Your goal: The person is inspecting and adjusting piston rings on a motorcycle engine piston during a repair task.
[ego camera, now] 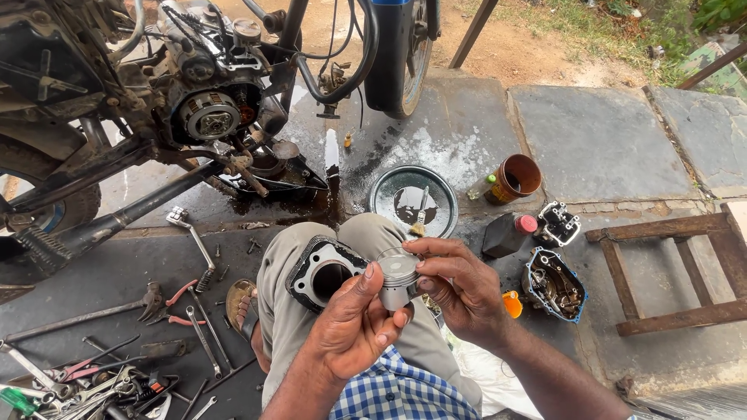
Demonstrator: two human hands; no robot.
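Note:
A shiny metal piston (398, 277) is held between both hands in front of my knee. My left hand (354, 327) cups it from below with the thumb on its left rim. My right hand (459, 284) grips its right side with fingertips over the top edge. A black finned engine cylinder (323, 271) rests on my left thigh, just left of the piston, its bore facing up.
A stripped motorcycle (202, 101) stands at upper left over an oily wet patch. A round metal pan with a brush (412, 200), an orange cup (515, 177), a dark bottle (507, 233) and engine parts (554, 284) lie ahead. Several tools (117, 365) litter the floor at lower left. A wooden frame (677, 264) lies right.

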